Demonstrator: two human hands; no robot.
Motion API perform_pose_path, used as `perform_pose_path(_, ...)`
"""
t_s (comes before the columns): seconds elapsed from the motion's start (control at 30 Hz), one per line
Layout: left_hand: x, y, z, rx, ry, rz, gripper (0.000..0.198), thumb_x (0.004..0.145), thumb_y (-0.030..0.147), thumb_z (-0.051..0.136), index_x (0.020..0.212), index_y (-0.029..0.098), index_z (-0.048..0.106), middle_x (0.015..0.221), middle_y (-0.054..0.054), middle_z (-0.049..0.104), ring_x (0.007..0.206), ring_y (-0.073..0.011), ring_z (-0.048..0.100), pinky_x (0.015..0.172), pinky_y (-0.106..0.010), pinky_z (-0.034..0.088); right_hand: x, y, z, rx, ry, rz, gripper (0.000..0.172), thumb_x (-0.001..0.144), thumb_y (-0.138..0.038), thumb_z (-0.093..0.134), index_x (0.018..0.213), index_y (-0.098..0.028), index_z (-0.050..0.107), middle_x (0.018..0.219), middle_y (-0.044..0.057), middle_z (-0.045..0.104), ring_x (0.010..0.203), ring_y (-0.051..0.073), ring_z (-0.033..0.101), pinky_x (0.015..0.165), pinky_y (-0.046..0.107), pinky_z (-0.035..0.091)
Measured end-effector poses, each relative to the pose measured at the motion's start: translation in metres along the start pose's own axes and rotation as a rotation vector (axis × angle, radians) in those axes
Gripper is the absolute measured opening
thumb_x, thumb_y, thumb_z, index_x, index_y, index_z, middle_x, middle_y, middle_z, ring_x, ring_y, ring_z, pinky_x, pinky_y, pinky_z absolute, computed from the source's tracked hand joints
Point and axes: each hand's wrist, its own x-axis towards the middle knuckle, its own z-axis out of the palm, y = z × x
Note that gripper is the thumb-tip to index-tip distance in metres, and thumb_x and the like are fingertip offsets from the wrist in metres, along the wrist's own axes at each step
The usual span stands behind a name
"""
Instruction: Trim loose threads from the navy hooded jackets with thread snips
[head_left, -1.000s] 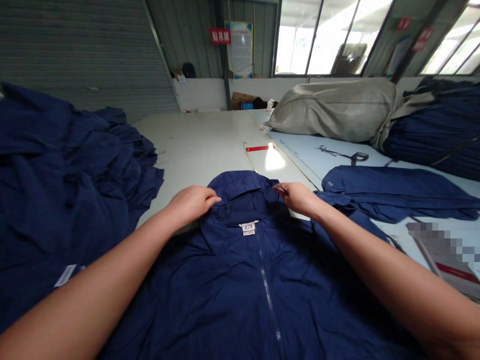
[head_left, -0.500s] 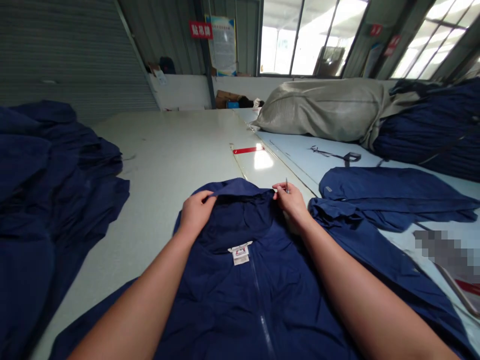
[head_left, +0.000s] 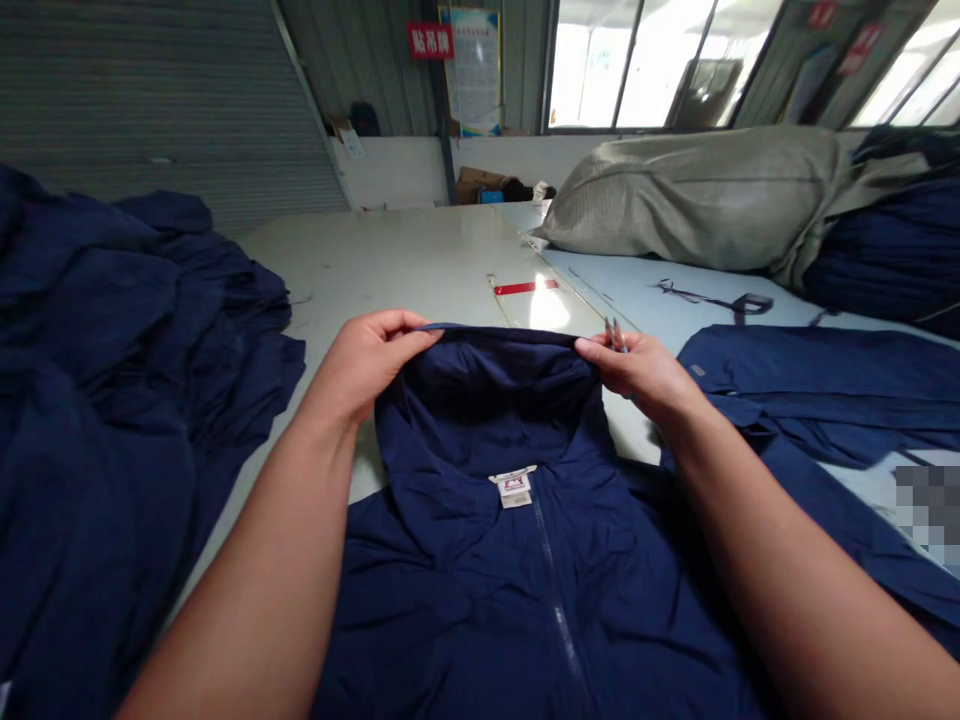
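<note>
A navy blue zip jacket lies front up on the table before me, with a small white label at the neck. My left hand pinches the left end of its collar. My right hand pinches the right end and also holds small metal snips that stick up past the fingers. Between the two hands the collar edge is stretched taut and lifted off the table.
A big heap of navy garments fills the left side. More navy garments lie on the right, with a grey sack and another dark pile behind. A red strip and black scissors lie on the white table.
Both hands have raised the collar and pulled it tight between them; before, it lay flat on the table. The jacket has shifted slightly toward me.
</note>
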Motion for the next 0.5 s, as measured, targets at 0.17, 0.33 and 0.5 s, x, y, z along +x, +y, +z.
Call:
perform_pose_path(0.17, 0.0, 0.004, -0.017, -0.036, -0.067, -0.06, 0.023, 0.059, 0.034, 0.079, 0.075, 0.018, 0.074, 0.069, -0.001, 0.072, 0.062, -0.0143, 0.063, 0.066, -0.027, 0.053, -0.01, -0.024, -0.02, 0.149, -0.131, 0.046, 0.046, 0.062, -0.054, 0.082, 0.066, -0.018, 0.054, 0.05, -0.009, 0.037, 0.038, 0.003, 0.026, 0.038, 0.021, 0.015)
perform_pose_path(0.33, -0.003, 0.011, -0.022, -0.001, -0.159, -0.065, 0.019, 0.066, 0.037, 0.075, 0.071, 0.018, 0.074, 0.072, -0.003, 0.073, 0.065, -0.0157, 0.065, 0.072, -0.03, 0.053, -0.012, -0.029, -0.022, 0.321, -0.154, 0.086, 0.043, 0.066, -0.043, 0.083, 0.06, -0.018, 0.048, 0.047, -0.009, 0.037, 0.037, 0.002, 0.025, 0.036, 0.019, 0.014)
perform_pose_path(0.5, -0.003, 0.013, -0.025, -0.003, -0.191, -0.054, 0.019, 0.067, 0.038, 0.074, 0.072, 0.02, 0.076, 0.072, -0.004, 0.074, 0.069, -0.0176, 0.066, 0.073, -0.029, 0.053, -0.012, -0.032, -0.024, 0.346, -0.163, 0.074, 0.04, 0.067, -0.04, 0.082, 0.061, -0.017, 0.05, 0.048, -0.009, 0.038, 0.037, 0.001, 0.024, 0.036, 0.018, 0.013)
